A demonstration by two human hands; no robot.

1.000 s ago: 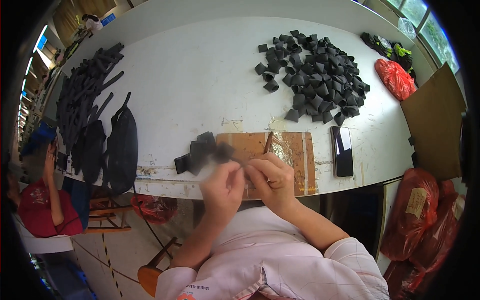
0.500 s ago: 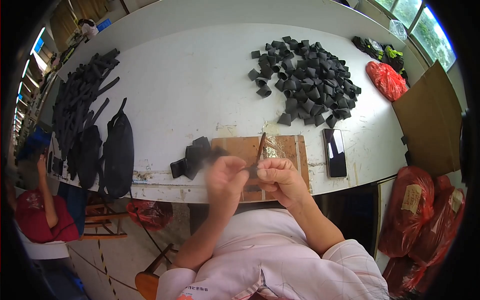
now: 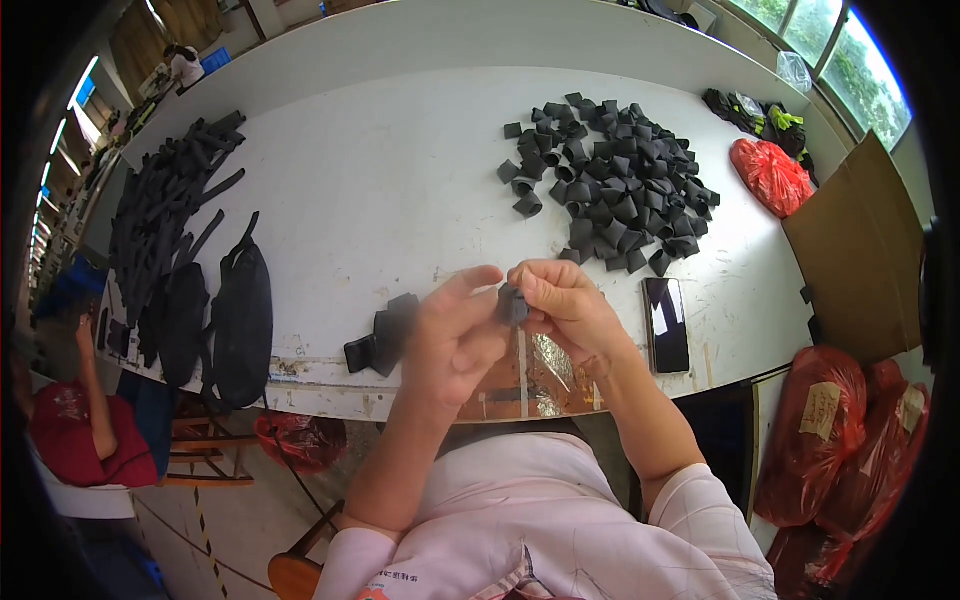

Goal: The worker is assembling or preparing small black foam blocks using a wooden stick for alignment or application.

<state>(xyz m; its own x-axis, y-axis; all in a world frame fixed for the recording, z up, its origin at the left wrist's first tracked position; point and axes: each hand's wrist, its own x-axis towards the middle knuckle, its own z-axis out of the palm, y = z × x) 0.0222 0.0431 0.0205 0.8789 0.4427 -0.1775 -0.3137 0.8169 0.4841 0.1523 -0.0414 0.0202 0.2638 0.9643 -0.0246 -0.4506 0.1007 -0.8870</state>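
My right hand (image 3: 572, 305) pinches a small black fabric loop (image 3: 515, 305) between thumb and fingers, over the front of the table. My left hand (image 3: 452, 335) is close against the loop's left side, slightly blurred. Its index finger stretches out and the others are loosely bent, apart from each other. Under both hands lies a brown board (image 3: 540, 375) with clear tape across it, mostly covered by them. Left of my left hand sit several black fabric pieces (image 3: 378, 340), partly hidden by it. A large heap of similar black loops (image 3: 625, 185) spreads farther back on the right.
Long black strips (image 3: 165, 210) and black pouches (image 3: 240, 320) lie on the left. A phone (image 3: 666, 325) rests right of the board. Red bags (image 3: 770, 177) and a cardboard sheet (image 3: 850, 250) stand at the right. Another person in red (image 3: 95, 430) is at far left.
Both hands have risen away from me, lifting the black loop off the board. My left fingers have spread. The upright brown stick seen between the hands earlier is out of sight now.
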